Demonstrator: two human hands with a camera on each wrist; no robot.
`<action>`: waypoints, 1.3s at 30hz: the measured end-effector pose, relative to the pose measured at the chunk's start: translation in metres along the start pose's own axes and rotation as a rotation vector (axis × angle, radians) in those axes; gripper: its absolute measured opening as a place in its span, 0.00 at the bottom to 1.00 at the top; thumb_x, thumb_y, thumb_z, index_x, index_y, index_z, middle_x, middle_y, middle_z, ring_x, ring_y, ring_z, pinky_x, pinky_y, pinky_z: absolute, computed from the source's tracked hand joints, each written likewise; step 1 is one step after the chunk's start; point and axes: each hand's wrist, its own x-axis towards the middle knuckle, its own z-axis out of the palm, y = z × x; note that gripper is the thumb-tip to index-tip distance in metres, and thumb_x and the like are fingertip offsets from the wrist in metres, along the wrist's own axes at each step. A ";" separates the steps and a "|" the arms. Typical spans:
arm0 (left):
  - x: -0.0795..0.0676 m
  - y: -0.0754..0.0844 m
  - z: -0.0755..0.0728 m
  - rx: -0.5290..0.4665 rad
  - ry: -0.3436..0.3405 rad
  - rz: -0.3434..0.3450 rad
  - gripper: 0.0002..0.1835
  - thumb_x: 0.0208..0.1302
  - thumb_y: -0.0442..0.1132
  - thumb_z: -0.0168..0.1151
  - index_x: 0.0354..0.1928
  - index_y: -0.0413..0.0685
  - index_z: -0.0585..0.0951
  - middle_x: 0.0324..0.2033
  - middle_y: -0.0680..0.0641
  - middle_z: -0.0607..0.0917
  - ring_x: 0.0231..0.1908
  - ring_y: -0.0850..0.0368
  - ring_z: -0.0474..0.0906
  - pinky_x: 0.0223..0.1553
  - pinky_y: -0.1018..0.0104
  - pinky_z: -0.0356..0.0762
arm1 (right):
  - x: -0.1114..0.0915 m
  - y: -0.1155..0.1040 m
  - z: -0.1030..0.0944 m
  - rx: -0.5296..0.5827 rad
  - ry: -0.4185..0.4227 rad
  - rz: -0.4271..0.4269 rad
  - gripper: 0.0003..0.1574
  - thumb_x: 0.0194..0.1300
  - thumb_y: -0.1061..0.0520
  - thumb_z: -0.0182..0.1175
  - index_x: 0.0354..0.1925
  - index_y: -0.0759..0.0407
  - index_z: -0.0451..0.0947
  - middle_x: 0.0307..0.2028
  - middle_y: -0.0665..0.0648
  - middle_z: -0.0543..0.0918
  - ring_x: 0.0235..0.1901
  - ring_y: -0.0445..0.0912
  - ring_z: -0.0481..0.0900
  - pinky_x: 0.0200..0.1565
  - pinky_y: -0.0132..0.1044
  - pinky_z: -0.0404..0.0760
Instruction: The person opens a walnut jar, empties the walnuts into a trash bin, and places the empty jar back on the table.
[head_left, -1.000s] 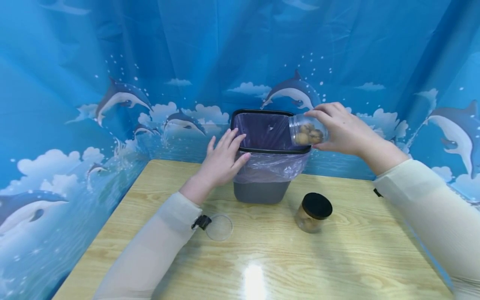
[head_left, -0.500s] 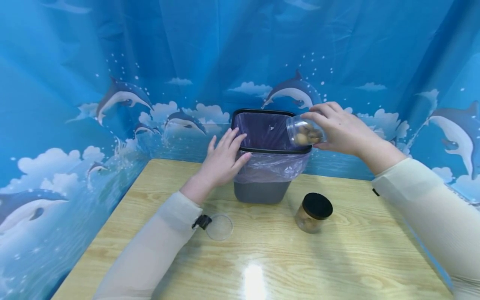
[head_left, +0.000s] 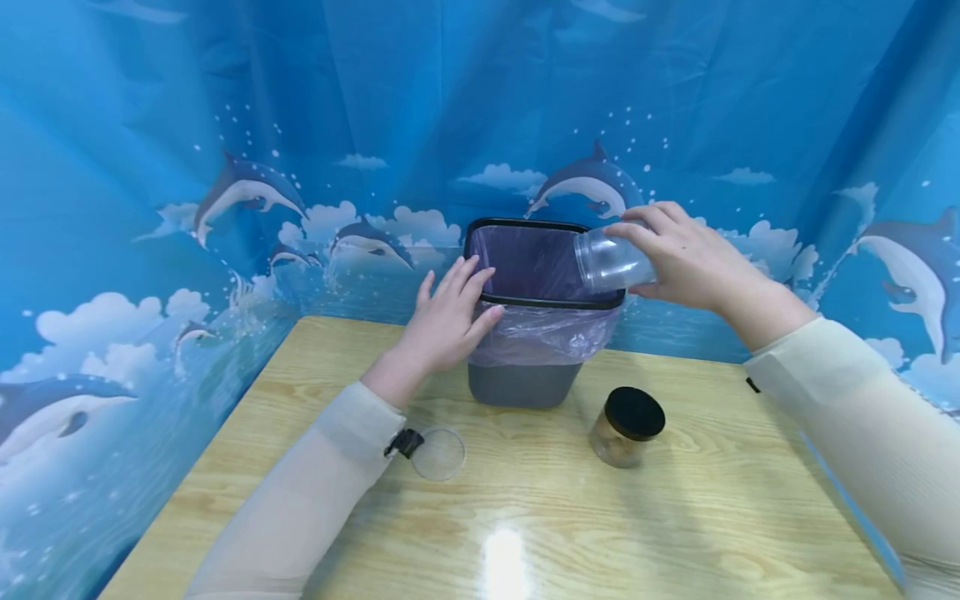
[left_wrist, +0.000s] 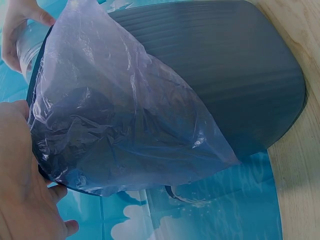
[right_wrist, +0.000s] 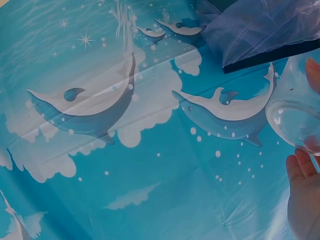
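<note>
In the head view my right hand (head_left: pixel 686 258) grips a clear plastic jar (head_left: pixel 611 260) by its base end, thumb and fingers around it. The jar lies tilted on its side, its mouth over the right part of a grey bin (head_left: pixel 525 385). No contents show inside it. My left hand (head_left: pixel 442 321) rests at the left of the bin's black rim (head_left: pixel 551 302), fingers extended and spread. A purple plastic liner (left_wrist: pixel 130 115) folds down over the bin's outside in the left wrist view. The bottom of the bin is hidden.
A second clear jar with a black lid (head_left: pixel 627 427) stands on the wooden table (head_left: pixel 570 517), tan contents inside. A clear round disc (head_left: pixel 438 454) lies by the left sleeve. Behind the bin hangs a blue dolphin-print curtain (head_left: pixel 390 125).
The round tan, walnut-like pieces have left the jar in my right hand, which stays tilted over the bin. The left hand has hardly moved.
</note>
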 end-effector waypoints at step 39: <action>0.000 0.001 0.000 0.002 -0.003 0.001 0.37 0.64 0.69 0.25 0.71 0.63 0.48 0.71 0.52 0.43 0.70 0.53 0.34 0.64 0.42 0.29 | -0.001 -0.001 0.002 -0.111 0.042 -0.104 0.55 0.39 0.60 0.76 0.64 0.49 0.61 0.64 0.62 0.60 0.62 0.59 0.57 0.54 0.57 0.67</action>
